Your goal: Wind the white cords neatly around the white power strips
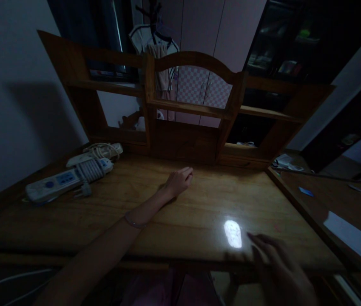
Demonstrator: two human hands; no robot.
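Observation:
On the wooden desk top (pixel 199 199), my left hand (pixel 179 182) rests near the middle, its fingers curled closed. The palm side is hidden, so I cannot make out what is inside, if anything. A thin bracelet (pixel 135 222) circles my left wrist. My right hand (pixel 277 259) is above the desk's front edge at the lower right, dark and blurred by motion. Its fingers look stretched out and apart, with nothing visible between them. Left of its fingertips, a bright white patch (pixel 233 233) shows on the desk, seemingly a light reflection.
A white power strip (pixel 67 180) with its cord wound round it lies at the desk's left, beside another corded white device (pixel 99 149). A wooden shelf unit (pixel 186 111) rises along the back. On a lower surface at the right are white paper (pixel 355 238) and a blue card (pixel 305 191).

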